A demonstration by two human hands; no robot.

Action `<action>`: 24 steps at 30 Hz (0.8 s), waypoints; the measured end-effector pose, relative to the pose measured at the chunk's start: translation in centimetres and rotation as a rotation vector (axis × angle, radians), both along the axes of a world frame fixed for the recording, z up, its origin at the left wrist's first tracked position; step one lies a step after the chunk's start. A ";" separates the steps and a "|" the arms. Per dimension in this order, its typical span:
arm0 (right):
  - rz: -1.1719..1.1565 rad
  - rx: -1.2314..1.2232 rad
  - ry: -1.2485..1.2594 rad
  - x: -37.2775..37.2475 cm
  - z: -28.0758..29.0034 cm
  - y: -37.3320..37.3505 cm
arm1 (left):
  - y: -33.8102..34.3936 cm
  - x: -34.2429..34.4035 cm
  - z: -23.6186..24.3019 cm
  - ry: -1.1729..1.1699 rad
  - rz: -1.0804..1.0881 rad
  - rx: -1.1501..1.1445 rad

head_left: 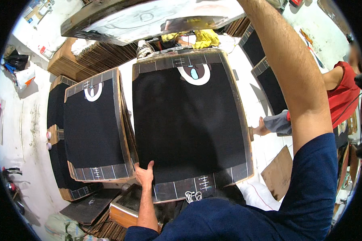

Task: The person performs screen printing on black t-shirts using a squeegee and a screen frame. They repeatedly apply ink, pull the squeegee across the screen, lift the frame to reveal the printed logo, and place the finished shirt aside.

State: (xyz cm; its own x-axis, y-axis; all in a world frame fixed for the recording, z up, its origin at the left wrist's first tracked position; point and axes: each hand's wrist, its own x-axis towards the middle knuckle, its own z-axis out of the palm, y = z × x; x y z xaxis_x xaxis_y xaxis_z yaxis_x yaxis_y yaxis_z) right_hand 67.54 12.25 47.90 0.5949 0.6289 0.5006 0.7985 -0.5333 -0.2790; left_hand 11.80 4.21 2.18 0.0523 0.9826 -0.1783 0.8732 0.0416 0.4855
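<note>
A large board with black fabric fills the middle, bearing a white-and-blue printed shape near its far end. My left hand grips the board's lower-left edge, beside the neighbouring board, which has similar fabric and a smaller print. My right forearm stretches up past the top of the picture, beside a tilted framed screen with a pale, smudged face and faint drawn lines; that hand is out of sight.
A person in a red sleeveless top is at right beside more black boards. Stacked boards and yellow cloths lie behind. A cardboard sheet, white sack and wooden box are low in view.
</note>
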 end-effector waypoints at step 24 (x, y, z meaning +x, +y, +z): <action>0.196 0.200 -0.166 -8.9 -17.9 -12.1 | 4.2 17.5 16.6 -1.807 -0.332 -0.391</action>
